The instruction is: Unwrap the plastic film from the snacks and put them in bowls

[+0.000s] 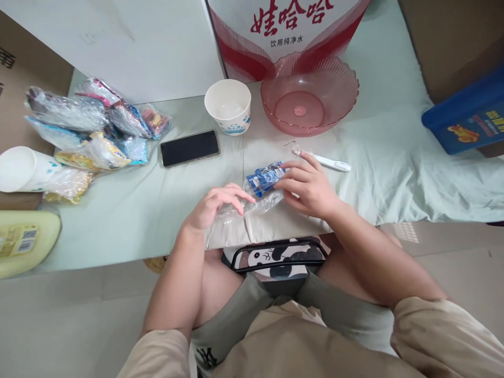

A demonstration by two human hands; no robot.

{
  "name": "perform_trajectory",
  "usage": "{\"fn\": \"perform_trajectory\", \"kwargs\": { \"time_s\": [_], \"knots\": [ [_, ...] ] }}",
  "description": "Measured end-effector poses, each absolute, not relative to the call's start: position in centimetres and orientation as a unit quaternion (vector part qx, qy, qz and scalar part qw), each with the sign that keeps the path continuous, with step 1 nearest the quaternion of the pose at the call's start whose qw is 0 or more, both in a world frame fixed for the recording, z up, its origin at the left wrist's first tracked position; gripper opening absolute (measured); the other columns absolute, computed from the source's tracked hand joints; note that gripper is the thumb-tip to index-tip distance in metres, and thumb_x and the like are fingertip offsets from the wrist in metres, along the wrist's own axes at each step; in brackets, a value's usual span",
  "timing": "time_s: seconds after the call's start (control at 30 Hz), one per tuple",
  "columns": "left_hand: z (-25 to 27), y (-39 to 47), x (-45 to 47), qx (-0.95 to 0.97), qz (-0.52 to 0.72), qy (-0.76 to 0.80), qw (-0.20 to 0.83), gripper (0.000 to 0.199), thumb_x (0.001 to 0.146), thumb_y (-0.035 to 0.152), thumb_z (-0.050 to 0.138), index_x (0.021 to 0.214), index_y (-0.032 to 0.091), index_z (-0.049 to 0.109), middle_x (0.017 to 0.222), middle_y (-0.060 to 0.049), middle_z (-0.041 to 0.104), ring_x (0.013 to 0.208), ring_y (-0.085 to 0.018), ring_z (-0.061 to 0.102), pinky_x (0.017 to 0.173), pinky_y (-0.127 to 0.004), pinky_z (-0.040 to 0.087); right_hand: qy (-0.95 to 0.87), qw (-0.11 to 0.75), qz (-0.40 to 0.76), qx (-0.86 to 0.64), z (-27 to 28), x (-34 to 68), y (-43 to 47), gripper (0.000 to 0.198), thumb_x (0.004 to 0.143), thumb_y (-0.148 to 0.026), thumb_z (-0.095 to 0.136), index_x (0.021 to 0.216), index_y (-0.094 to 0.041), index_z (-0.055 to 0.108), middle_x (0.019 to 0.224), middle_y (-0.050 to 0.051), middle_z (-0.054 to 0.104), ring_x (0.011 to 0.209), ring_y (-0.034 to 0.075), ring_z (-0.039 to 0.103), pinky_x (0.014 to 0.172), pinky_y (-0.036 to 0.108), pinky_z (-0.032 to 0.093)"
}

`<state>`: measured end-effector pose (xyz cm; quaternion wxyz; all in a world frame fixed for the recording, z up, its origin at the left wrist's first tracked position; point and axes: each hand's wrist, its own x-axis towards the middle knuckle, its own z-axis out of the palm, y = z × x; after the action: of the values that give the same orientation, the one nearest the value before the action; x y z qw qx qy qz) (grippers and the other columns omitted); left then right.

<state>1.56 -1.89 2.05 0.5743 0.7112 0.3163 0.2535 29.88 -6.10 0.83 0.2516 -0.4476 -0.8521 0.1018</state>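
Note:
A small blue printed packet [264,178] in a clear, crinkled plastic wrapper [264,203] lies near the front edge of the cloth-covered table. My right hand [309,188] is over its right side, fingers spread, fingertips touching the packet's edge. My left hand [220,203] rests at the wrapper's left end, fingers bent and apart, with no grip on it visible. Just beyond my right hand lies a slim white stick-shaped object [331,162], its left end partly by clear plastic. I cannot tell its exact kind.
A paper cup [230,107], a pink ribbed bowl [311,100] and a black phone [190,148] stand or lie farther back. Wrapped packets [94,126] and a second cup [27,169] are at left. A red-white carton [283,37] and a blue container [466,121] border the table.

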Motion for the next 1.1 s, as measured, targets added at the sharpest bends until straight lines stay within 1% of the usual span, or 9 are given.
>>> {"fn": "perform_trajectory", "kwargs": {
  "time_s": [0.1, 0.17, 0.23, 0.3, 0.4, 0.5, 0.63, 0.83, 1.1],
  "knots": [
    [1.1, -2.0, 1.8, 0.684, 0.263, 0.408, 0.544, 0.062, 0.094, 0.068, 0.049, 0.06, 0.022, 0.073, 0.073, -0.01, 0.075, 0.069, -0.022, 0.066, 0.071, -0.038, 0.053, -0.877, 0.218, 0.125, -0.409, 1.3, 30.9, -7.4, 0.025, 0.093, -0.027, 0.049, 0.095, -0.024, 0.075, 0.092, 0.006, 0.073, 0.088, 0.022, 0.067, 0.089, 0.042, 0.052],
    [0.6, -2.2, 2.3, 0.688, 0.278, 0.469, 0.479, 0.037, 0.085, 0.053, 0.07, 0.068, 0.02, 0.071, 0.068, -0.004, 0.067, 0.06, -0.017, 0.058, 0.062, -0.033, 0.049, -0.886, 0.166, 0.167, -0.4, 1.5, 31.1, -8.1, 0.03, 0.094, -0.033, 0.047, 0.1, -0.022, 0.075, 0.09, 0.006, 0.074, 0.072, 0.019, 0.062, 0.067, 0.035, 0.046],
    [0.2, -2.4, 3.2, 0.712, 0.293, 0.492, 0.405, 0.028, 0.071, 0.041, 0.084, 0.088, 0.021, 0.074, 0.086, -0.003, 0.068, 0.075, -0.019, 0.063, 0.073, -0.034, 0.054, -0.874, 0.116, 0.186, -0.433, 1.5, 30.8, -8.5, 0.037, 0.098, -0.039, 0.042, 0.103, -0.022, 0.075, 0.083, 0.005, 0.074, 0.063, 0.017, 0.059, 0.057, 0.033, 0.037],
    [-0.1, -2.4, 4.0, 0.741, 0.288, 0.495, 0.351, 0.05, 0.063, 0.03, 0.09, 0.11, 0.024, 0.073, 0.116, -0.006, 0.066, 0.107, -0.026, 0.066, 0.097, -0.04, 0.055, -0.832, 0.097, 0.162, -0.521, 1.4, 30.1, -8.6, 0.044, 0.102, -0.042, 0.036, 0.096, -0.021, 0.074, 0.072, 0.004, 0.071, 0.058, 0.017, 0.057, 0.054, 0.032, 0.031],
    [-0.5, -2.2, 4.8, 0.761, 0.265, 0.482, 0.343, 0.04, 0.072, 0.023, 0.083, 0.11, 0.025, 0.071, 0.13, -0.008, 0.064, 0.126, -0.028, 0.061, 0.111, -0.046, 0.049, -0.752, 0.141, 0.096, -0.636, 1.1, 28.9, -8.3, 0.039, 0.1, -0.039, 0.041, 0.104, -0.02, 0.075, 0.084, 0.008, 0.076, 0.055, 0.017, 0.057, 0.051, 0.032, 0.033],
    [-0.9, -2.0, 5.3, 0.739, 0.28, 0.462, 0.401, 0.014, 0.086, 0.028, 0.071, 0.099, 0.023, 0.071, 0.116, -0.007, 0.073, 0.109, -0.024, 0.069, 0.101, -0.042, 0.055, -0.755, 0.184, 0.075, -0.625, 0.7, 28.1, -8.0, 0.045, 0.093, -0.035, 0.053, 0.134, -0.022, 0.067, 0.128, 0.011, 0.075, 0.067, 0.019, 0.066, 0.05, 0.032, 0.041],
    [-0.6, -2.3, 5.9, 0.605, 0.325, 0.472, 0.553, 0.026, 0.092, 0.047, 0.066, 0.096, 0.022, 0.07, 0.098, -0.007, 0.076, 0.088, -0.021, 0.07, 0.074, -0.032, 0.058, -0.772, 0.152, 0.099, -0.609, 0.3, 27.6, -7.8, 0.065, 0.088, -0.044, 0.064, 0.149, -0.023, 0.056, 0.149, 0.011, 0.064, 0.084, 0.027, 0.073, 0.053, 0.035, 0.049],
    [0.2, -2.9, 6.8, 0.468, 0.33, 0.437, 0.694, 0.031, 0.082, 0.05, 0.077, 0.092, 0.022, 0.069, 0.115, -0.01, 0.078, 0.102, -0.026, 0.073, 0.058, -0.026, 0.052, -0.734, 0.174, 0.162, -0.636, 0.0, 27.6, -7.4, 0.064, 0.089, -0.048, 0.067, 0.147, -0.026, 0.056, 0.148, 0.012, 0.063, 0.103, 0.033, 0.074, 0.071, 0.043, 0.061],
    [-0.2, -1.7, 6.5, 0.444, 0.369, 0.541, 0.611, 0.007, 0.089, 0.027, 0.064, 0.086, 0.02, 0.065, 0.096, -0.005, 0.078, 0.08, -0.019, 0.076, 0.045, -0.019, 0.037, -0.719, 0.272, 0.261, -0.584, -0.3, 30.0, -6.4, 0.049, 0.086, -0.032, 0.07, 0.134, -0.026, 0.065, 0.137, 0.009, 0.07, 0.123, 0.031, 0.07, 0.098, 0.049, 0.059]
  ]
}}
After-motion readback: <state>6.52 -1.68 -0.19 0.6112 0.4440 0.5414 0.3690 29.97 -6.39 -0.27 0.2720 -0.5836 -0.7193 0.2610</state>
